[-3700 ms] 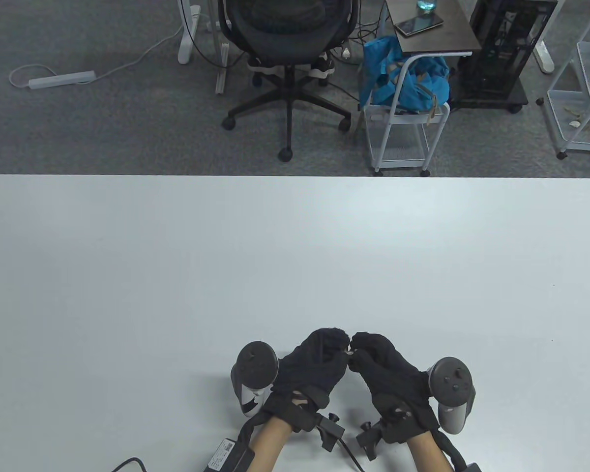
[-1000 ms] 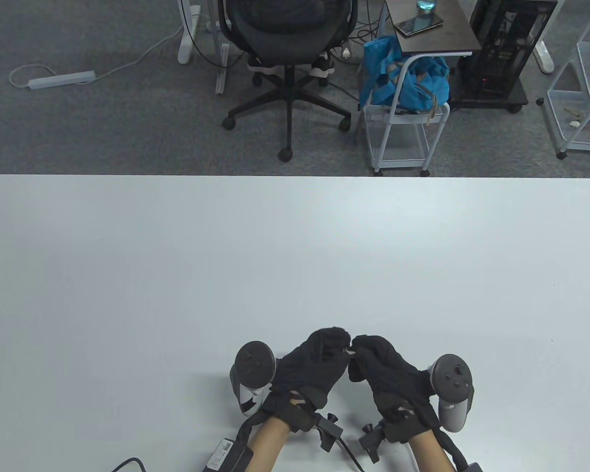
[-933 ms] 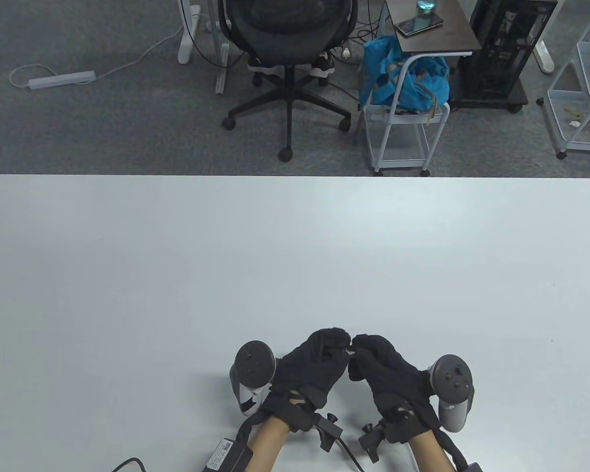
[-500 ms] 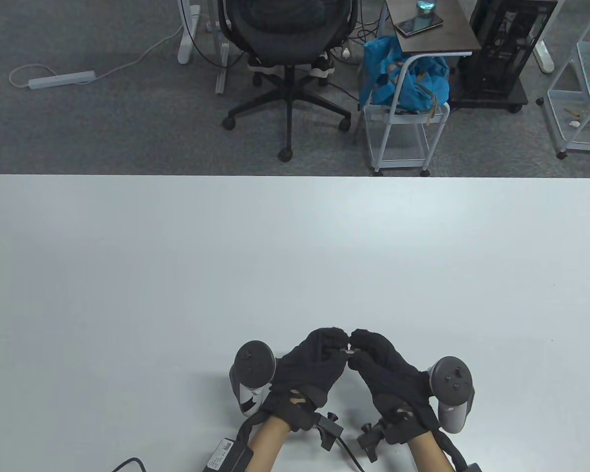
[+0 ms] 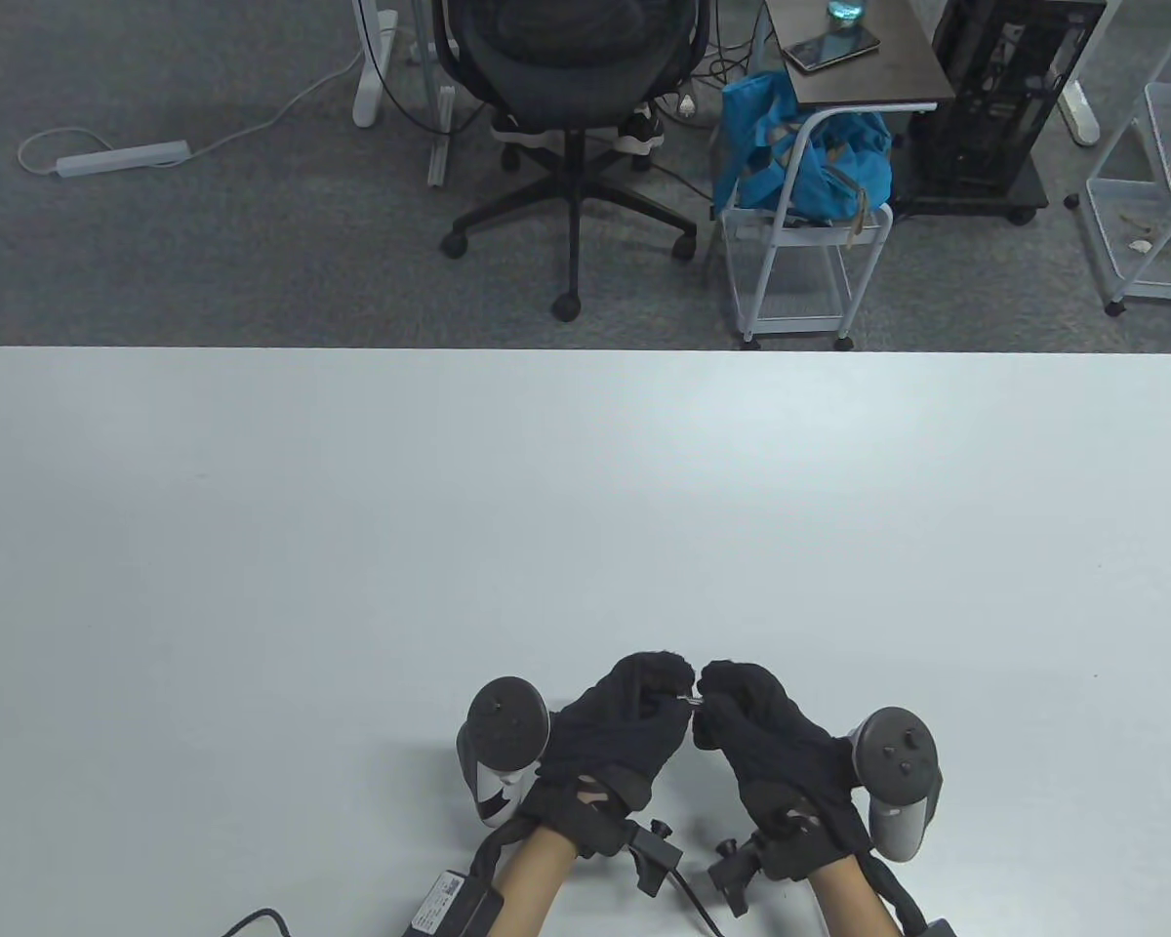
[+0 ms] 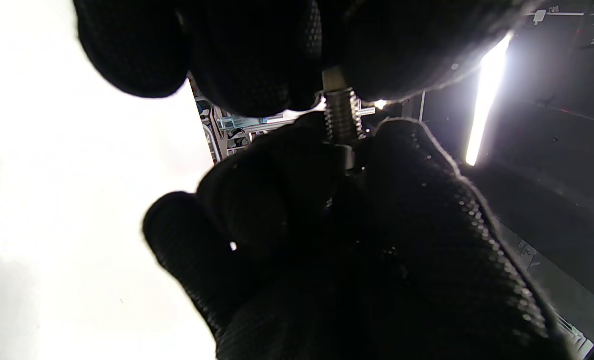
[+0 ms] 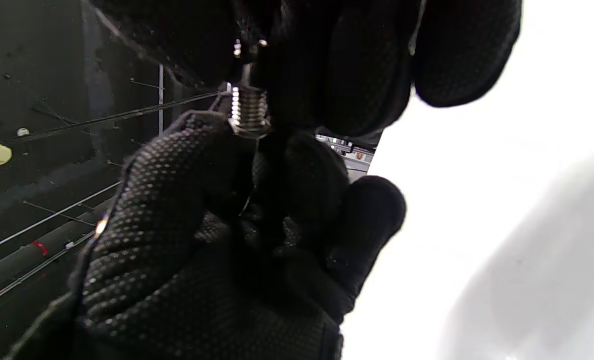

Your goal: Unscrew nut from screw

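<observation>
Both gloved hands meet fingertip to fingertip low in the middle of the table view. A small metal screw (image 5: 690, 698) spans the gap between them, held above the white table (image 5: 585, 508). My left hand (image 5: 671, 689) pinches one end of the screw. My right hand (image 5: 710, 699) pinches the other end, where a dark nut (image 6: 347, 156) sits on the thread. The bare thread shows in the left wrist view (image 6: 342, 117) and in the right wrist view (image 7: 248, 107). The screw's ends are hidden by fingers.
A tracker stands on the back of each hand, left (image 5: 504, 742) and right (image 5: 896, 771). Cables and a small box (image 5: 444, 903) lie at the table's near edge. An office chair (image 5: 571, 117) and a cart (image 5: 800, 254) stand beyond the far edge.
Both hands stay in place around the screw. The fingertips rose slightly toward the far side half a second ago and have come back. The right hand's fingers shifted a little.
</observation>
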Demonstrator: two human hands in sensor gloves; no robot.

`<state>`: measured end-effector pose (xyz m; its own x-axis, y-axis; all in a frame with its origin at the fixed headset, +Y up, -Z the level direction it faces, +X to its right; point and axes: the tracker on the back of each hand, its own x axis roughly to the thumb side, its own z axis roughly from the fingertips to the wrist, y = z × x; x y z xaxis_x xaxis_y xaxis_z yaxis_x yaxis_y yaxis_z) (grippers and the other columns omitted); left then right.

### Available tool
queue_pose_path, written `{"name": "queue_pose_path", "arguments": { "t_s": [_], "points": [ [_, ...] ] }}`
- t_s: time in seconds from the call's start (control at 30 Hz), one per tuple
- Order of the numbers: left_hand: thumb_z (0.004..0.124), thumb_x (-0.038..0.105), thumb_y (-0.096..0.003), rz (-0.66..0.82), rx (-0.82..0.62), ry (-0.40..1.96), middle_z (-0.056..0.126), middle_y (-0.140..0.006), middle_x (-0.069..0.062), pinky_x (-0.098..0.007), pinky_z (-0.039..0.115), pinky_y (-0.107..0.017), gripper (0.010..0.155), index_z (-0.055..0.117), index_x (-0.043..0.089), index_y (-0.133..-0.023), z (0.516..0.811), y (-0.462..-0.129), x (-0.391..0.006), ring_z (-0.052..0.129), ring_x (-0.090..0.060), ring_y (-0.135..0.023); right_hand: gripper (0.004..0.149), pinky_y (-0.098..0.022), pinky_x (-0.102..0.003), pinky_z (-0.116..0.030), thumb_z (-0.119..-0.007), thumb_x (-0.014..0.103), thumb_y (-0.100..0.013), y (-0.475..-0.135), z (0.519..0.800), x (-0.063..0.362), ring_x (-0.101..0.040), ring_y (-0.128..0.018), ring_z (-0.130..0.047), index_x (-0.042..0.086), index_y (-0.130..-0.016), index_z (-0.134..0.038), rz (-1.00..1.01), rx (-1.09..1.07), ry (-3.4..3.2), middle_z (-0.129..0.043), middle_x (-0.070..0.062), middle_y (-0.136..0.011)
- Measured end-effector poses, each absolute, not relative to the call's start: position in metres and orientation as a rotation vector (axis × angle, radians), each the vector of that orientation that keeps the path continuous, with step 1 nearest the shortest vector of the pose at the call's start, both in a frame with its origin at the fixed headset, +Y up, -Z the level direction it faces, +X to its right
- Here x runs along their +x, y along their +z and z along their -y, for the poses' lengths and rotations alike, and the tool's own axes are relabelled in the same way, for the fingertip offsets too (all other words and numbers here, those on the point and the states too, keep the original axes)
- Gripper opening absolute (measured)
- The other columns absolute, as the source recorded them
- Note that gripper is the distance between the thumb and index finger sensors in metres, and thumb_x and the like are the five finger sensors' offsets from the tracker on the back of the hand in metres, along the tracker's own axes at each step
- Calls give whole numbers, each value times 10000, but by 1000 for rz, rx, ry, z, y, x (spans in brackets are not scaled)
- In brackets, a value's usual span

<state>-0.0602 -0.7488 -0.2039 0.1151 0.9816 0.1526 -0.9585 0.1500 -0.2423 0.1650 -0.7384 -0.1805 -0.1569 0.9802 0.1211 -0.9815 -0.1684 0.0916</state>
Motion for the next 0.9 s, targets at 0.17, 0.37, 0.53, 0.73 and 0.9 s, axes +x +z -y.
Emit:
{"name": "queue_pose_path", "arguments": {
  "t_s": [0.17,0.37,0.53,0.73,0.9],
  "points": [
    [858,377,-476,279,-84,1440,886,-843,-134,-574,799,-540,473,779,241,-922,750,-204,-62,948,-264,-571,488,-601,-630,-695,-791,308,-545,-181,738,165,-405,-784,-803,222,-1013,-684,-33,212,1703,-719,-171,-963],
    [857,378,-475,283,-83,1431,884,-845,-133,-571,800,-541,474,777,243,-922,749,-204,-61,948,-260,-573,666,-568,-665,-671,-654,521,-577,-180,747,167,-476,-770,-785,93,-1082,-586,-64,110,1688,-706,-249,-975],
    [859,377,-475,294,-85,1423,884,-845,-134,-571,801,-540,474,778,242,-922,749,-204,-61,949,-260,-573,620,-459,-639,-765,-630,538,-571,-182,750,167,-418,-521,-943,39,-893,-808,-110,93,1715,-933,-191,-704],
    [857,377,-475,293,-91,1423,885,-843,-136,-572,801,-539,473,779,242,-922,749,-204,-61,949,-260,-571,550,-476,-584,-794,-708,457,-563,-182,745,166,-336,-517,-942,47,-928,-744,-82,139,1727,-916,-133,-695],
    [857,379,-474,291,-92,1420,886,-841,-136,-570,804,-537,473,780,244,-921,750,-204,-61,950,-260,-568,518,-500,-565,-803,-751,389,-549,-182,740,166,-310,-545,-939,77,-960,-710,-19,168,1742,-893,-121,-721]
  ]
}}
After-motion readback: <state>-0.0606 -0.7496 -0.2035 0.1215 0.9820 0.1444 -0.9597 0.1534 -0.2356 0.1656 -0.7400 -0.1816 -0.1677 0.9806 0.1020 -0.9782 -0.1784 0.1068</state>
